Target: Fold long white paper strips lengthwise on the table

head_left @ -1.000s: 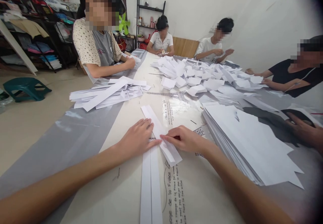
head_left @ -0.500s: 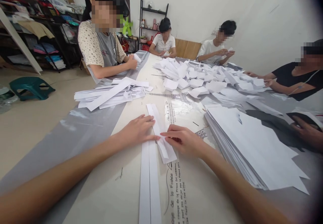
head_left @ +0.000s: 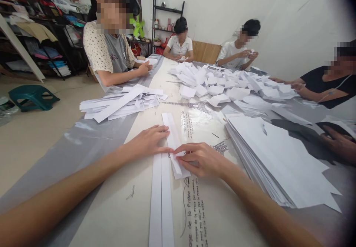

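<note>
A short white sheet of paper [head_left: 171, 124] with a lengthwise fold lies in front of me on the table. My left hand [head_left: 151, 140] rests at its left edge, fingers stretched out and thumb apart, the tips touching the paper. On the lower right part, my right hand [head_left: 198, 158] pinches the folded layer between thumb and fingers, and part of the fold is hidden under it. Two long white paper strips [head_left: 160, 202] run side by side from beneath the short sheet toward me.
Folded paper pieces [head_left: 217, 85] heap in the middle. Loose strips [head_left: 122, 106] pile at left, and a thick paper stack [head_left: 278, 161] stands at right. Several people sit around the table, one in a spotted sleeve [head_left: 96, 46]. A green stool [head_left: 33, 93] is on the floor.
My right hand has shifted slightly left, bringing the folded layer toward my left thumb. My left hand stays nearly in place. The person at left has lowered the paper they hold.
</note>
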`<state>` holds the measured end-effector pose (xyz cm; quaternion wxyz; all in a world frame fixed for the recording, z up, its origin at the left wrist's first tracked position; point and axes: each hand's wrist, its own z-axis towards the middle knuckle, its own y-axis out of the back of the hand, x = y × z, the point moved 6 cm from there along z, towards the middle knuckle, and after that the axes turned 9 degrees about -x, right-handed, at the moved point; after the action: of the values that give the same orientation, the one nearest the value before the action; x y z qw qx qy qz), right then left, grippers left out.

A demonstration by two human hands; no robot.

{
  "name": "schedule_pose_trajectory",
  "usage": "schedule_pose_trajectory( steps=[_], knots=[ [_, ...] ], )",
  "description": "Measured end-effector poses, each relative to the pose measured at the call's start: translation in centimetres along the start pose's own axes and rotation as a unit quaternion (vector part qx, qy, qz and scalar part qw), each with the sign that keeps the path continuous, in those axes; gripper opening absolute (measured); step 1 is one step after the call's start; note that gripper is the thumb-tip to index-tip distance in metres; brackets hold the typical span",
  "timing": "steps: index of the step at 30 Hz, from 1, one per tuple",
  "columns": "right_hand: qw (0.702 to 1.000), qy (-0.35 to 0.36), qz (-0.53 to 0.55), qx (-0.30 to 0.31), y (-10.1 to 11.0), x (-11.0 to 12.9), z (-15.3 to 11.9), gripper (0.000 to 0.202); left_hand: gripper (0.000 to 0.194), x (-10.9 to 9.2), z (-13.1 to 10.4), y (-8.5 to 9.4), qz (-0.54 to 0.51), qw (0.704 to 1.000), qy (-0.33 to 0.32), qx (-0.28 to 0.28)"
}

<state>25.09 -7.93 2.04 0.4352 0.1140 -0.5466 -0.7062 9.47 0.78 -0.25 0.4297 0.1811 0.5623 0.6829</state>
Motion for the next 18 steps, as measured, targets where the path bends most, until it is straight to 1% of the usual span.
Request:
schedule_pose_trajectory(
  steps=[5, 8, 12, 18],
  knots=[
    [1.000, -0.002, -0.005, 0.014, 0.0, 0.4, -0.2, 0.028, 0.067, 0.1, -0.2, -0.1, 0.002, 1.000, 0.009, -0.002],
    [1.000, -0.003, -0.006, 0.025, 0.1, 0.7, -0.2, 0.030, 0.068, 0.3, -0.2, -0.2, 0.002, 1.000, 0.011, -0.003],
    [0.998, -0.002, -0.032, 0.055, 0.3, 1.0, 0.0, 0.031, 0.069, 0.4, -0.2, -0.3, -0.010, 1.000, 0.013, -0.008],
    [0.996, -0.002, -0.051, 0.079, 0.7, 1.6, 0.2, 0.035, 0.067, 0.0, -0.2, 0.1, -0.003, 1.000, 0.013, 0.001]
  ],
)
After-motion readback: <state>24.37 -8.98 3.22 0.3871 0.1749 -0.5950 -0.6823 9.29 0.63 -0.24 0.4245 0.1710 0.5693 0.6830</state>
